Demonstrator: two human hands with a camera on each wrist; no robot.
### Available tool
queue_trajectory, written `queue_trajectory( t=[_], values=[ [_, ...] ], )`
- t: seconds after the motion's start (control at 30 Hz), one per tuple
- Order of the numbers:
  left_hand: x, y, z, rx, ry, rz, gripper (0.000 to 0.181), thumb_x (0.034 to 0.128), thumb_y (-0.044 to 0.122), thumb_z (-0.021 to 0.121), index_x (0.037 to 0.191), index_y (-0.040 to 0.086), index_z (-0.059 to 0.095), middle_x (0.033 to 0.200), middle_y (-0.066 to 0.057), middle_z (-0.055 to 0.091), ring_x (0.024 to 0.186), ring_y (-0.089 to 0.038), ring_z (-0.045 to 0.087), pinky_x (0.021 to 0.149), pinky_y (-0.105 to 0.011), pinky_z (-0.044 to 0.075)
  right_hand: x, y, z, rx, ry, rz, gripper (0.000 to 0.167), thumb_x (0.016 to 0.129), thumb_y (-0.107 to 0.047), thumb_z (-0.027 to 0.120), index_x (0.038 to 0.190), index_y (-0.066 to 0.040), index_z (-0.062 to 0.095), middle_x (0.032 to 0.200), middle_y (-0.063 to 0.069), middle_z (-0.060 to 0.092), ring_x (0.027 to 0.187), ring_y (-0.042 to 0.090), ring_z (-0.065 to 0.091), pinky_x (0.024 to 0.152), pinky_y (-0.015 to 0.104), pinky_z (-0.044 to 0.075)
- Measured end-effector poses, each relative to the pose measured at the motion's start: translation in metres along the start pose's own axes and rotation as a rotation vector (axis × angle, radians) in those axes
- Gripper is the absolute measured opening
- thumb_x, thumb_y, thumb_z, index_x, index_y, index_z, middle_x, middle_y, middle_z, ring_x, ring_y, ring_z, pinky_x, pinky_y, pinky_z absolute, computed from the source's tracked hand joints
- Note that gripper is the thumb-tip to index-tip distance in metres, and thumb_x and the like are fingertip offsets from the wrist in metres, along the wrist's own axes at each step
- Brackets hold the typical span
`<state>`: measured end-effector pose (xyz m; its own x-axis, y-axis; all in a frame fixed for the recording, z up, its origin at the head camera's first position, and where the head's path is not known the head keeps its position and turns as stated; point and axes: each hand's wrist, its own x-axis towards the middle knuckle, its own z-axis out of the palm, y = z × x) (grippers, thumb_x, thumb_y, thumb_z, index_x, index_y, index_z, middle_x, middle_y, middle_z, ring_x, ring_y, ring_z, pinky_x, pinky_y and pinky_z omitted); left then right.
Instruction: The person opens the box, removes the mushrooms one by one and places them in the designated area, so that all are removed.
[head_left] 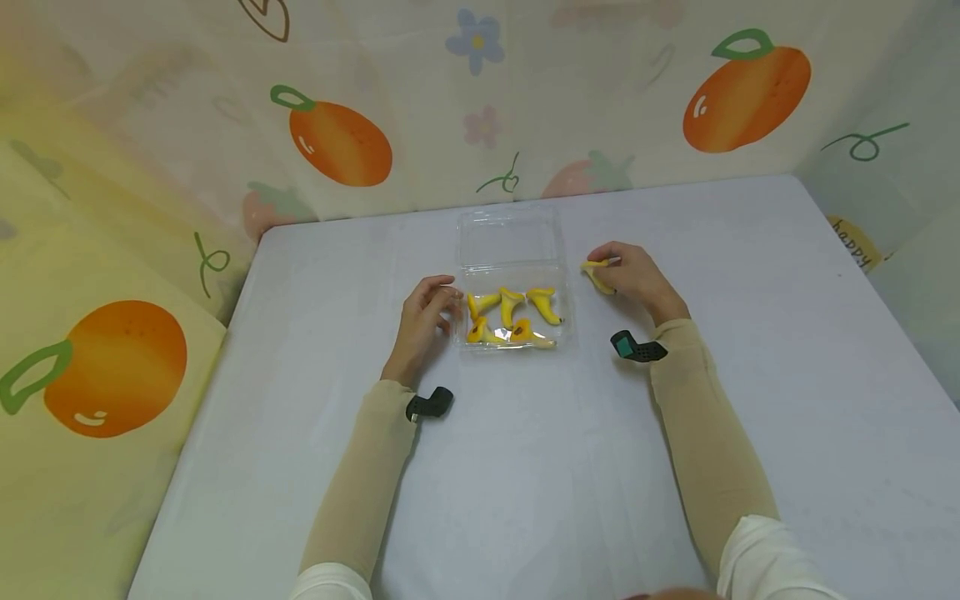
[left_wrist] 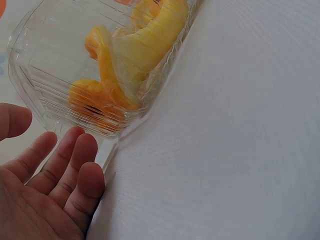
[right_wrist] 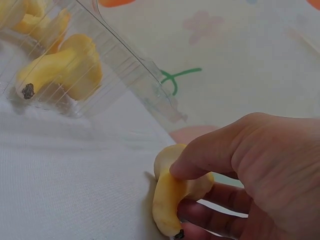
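My right hand (head_left: 628, 273) pinches a yellow trumpet-shaped mushroom (right_wrist: 172, 192) between thumb and fingers, just right of the clear plastic clamshell box (head_left: 567, 292). The mushroom's dark stem tip points down, close to the white cloth in the right wrist view. Several more yellow mushrooms (head_left: 543, 305) lie inside the box, whose lid (head_left: 510, 237) is folded back toward the wall. On the box's left side, my left hand (head_left: 422, 327) has loosely bent fingers at the wall of the box and holds nothing. Whether its fingertips touch the plastic, I cannot tell.
A white cloth covers the table (head_left: 517, 467). Behind its back edge hangs a curtain (head_left: 427, 92) printed with fruit and flowers, which continues along the left and right. Small dark devices (head_left: 431, 403) sit at both wrists.
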<state>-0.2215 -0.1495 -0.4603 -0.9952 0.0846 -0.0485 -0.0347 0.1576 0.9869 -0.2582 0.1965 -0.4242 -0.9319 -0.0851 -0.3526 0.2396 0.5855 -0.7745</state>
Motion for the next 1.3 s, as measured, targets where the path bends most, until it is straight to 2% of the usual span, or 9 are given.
queue_trajectory(
  t=[0.17, 0.3, 0.5, 0.67, 0.83, 1.0, 1.23, 1.3],
  values=[
    [-0.001, -0.002, 0.000, -0.008, 0.009, 0.016, 0.038, 0.1051, 0.019, 0.051, 0.138, 0.001, 0.054, 0.113, -0.017, 0.066, 0.081, -0.014, 0.064, 0.056, -0.022, 0.049, 0.001, 0.001, 0.000, -0.006, 0.002, -0.002, 0.041, 0.095, -0.018, 0.052, 0.134, -0.008, 0.056, 0.136, 0.015, 0.052, 0.106, 0.028, 0.051, 0.087, 0.034, 0.045],
    [-0.001, -0.003, 0.001, -0.006, 0.018, 0.042, 0.037, 0.1045, 0.022, 0.052, 0.135, 0.002, 0.056, 0.109, -0.012, 0.066, 0.078, -0.011, 0.064, 0.055, -0.020, 0.048, 0.002, 0.002, -0.001, -0.011, 0.004, -0.010, 0.040, 0.095, -0.018, 0.052, 0.133, -0.008, 0.057, 0.136, 0.015, 0.052, 0.106, 0.028, 0.052, 0.086, 0.034, 0.045],
    [-0.002, -0.004, 0.001, 0.002, 0.017, 0.049, 0.036, 0.1045, 0.022, 0.052, 0.136, 0.004, 0.056, 0.112, -0.017, 0.066, 0.079, -0.011, 0.064, 0.054, -0.021, 0.048, 0.002, 0.002, -0.002, -0.013, -0.009, -0.003, 0.040, 0.097, -0.020, 0.053, 0.135, -0.008, 0.055, 0.140, 0.015, 0.051, 0.111, 0.029, 0.051, 0.091, 0.036, 0.045],
    [-0.002, -0.002, 0.000, 0.011, 0.003, 0.029, 0.039, 0.1053, 0.020, 0.050, 0.140, 0.002, 0.053, 0.120, -0.026, 0.064, 0.083, -0.015, 0.063, 0.056, -0.023, 0.048, 0.001, 0.001, -0.003, -0.037, -0.024, 0.009, 0.042, 0.099, -0.027, 0.057, 0.137, -0.011, 0.053, 0.147, 0.015, 0.045, 0.119, 0.032, 0.050, 0.100, 0.044, 0.046],
    [-0.008, 0.013, 0.001, 0.016, 0.000, 0.010, 0.040, 0.1048, 0.015, 0.050, 0.140, -0.003, 0.052, 0.121, -0.028, 0.064, 0.084, -0.020, 0.064, 0.058, -0.027, 0.050, -0.001, -0.001, -0.004, -0.057, -0.038, 0.010, 0.046, 0.099, -0.033, 0.061, 0.138, -0.012, 0.053, 0.152, 0.015, 0.041, 0.128, 0.034, 0.048, 0.108, 0.050, 0.044],
    [-0.018, 0.030, 0.003, 0.028, -0.001, 0.012, 0.040, 0.1040, 0.014, 0.050, 0.138, -0.007, 0.051, 0.116, -0.025, 0.065, 0.085, -0.020, 0.064, 0.060, -0.028, 0.052, -0.001, 0.000, -0.005, -0.051, -0.047, -0.001, 0.048, 0.098, -0.035, 0.062, 0.139, -0.012, 0.052, 0.151, 0.014, 0.042, 0.127, 0.033, 0.048, 0.105, 0.047, 0.045],
    [-0.003, 0.003, 0.000, 0.001, -0.005, 0.007, 0.041, 0.1049, 0.017, 0.050, 0.141, -0.001, 0.051, 0.121, -0.027, 0.064, 0.085, -0.018, 0.064, 0.058, -0.026, 0.050, -0.001, 0.000, -0.006, -0.045, -0.066, -0.021, 0.051, 0.097, -0.035, 0.061, 0.141, -0.012, 0.051, 0.150, 0.014, 0.043, 0.127, 0.033, 0.050, 0.102, 0.045, 0.047],
    [-0.002, 0.000, 0.000, 0.000, 0.000, 0.016, 0.040, 0.1050, 0.019, 0.050, 0.141, 0.000, 0.052, 0.121, -0.026, 0.064, 0.084, -0.015, 0.064, 0.057, -0.024, 0.050, -0.002, -0.001, -0.006, -0.046, -0.065, -0.017, 0.051, 0.097, -0.035, 0.060, 0.142, -0.012, 0.050, 0.151, 0.014, 0.043, 0.127, 0.033, 0.050, 0.103, 0.046, 0.046]
  ],
)
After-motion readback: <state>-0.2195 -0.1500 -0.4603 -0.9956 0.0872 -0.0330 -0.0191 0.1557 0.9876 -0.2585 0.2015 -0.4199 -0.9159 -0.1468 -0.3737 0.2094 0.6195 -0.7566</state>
